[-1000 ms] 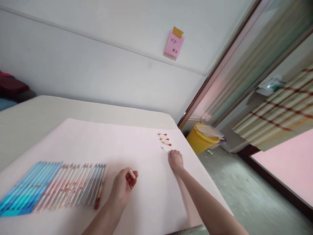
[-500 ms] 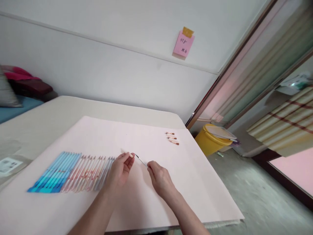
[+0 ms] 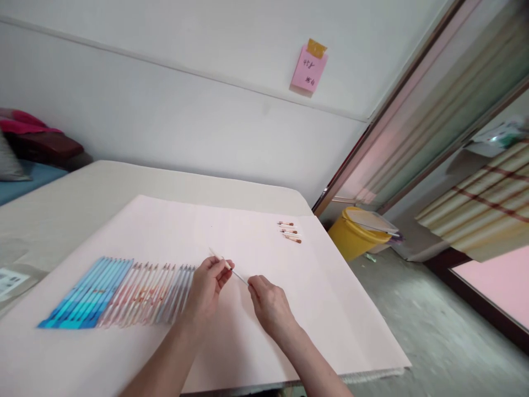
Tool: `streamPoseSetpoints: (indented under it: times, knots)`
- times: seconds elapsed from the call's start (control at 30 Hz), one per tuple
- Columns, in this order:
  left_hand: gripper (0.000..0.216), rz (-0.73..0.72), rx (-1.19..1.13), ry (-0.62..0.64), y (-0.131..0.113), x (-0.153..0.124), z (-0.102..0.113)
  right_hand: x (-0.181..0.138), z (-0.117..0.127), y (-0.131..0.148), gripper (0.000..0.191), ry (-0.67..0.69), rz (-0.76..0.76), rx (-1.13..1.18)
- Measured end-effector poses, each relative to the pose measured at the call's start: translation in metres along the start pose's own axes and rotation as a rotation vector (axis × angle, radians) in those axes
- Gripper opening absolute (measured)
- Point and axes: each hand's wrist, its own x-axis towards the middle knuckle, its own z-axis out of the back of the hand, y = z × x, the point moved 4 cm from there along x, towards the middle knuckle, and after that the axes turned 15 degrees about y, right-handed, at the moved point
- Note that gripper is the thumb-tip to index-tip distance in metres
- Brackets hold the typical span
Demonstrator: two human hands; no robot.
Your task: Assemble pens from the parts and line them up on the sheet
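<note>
My left hand is closed, pinching a pale, slender pen barrel that points up and to the left. My right hand grips a thin white pen refill by its lower right end. The refill's dark upper end meets the barrel at my left fingertips; how far it sits inside is hidden by the fingers. Left of my hands lies a row of pens, with blue ones at the far end and pale, red-patterned ones beside them. Greyish pens lie partly behind my left hand.
Several small brown-ended pieces and white sticks lie toward the back right of the pink-white sheet. A yellow bin stands on the floor at right. A pink note is taped to the wall. A plastic packet lies at left.
The refill's dark end, visible in the gap before, has moved up against the barrel at my left fingers. My hands are closer together, and the view has shifted slightly.
</note>
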Motion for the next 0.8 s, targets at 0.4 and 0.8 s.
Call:
streamPoseSetpoints:
  times: [0.4,0.8]
  knots:
    - [0.014,0.18,-0.095,0.104,0.031,-0.018,-0.024,0.004,-0.01,-0.002,0.025,-0.146,-0.009,0.54]
    - [0.011,0.087,-0.096,0.114,0.027,-0.014,-0.017,0.005,-0.011,-0.008,0.016,-0.146,0.026,0.552]
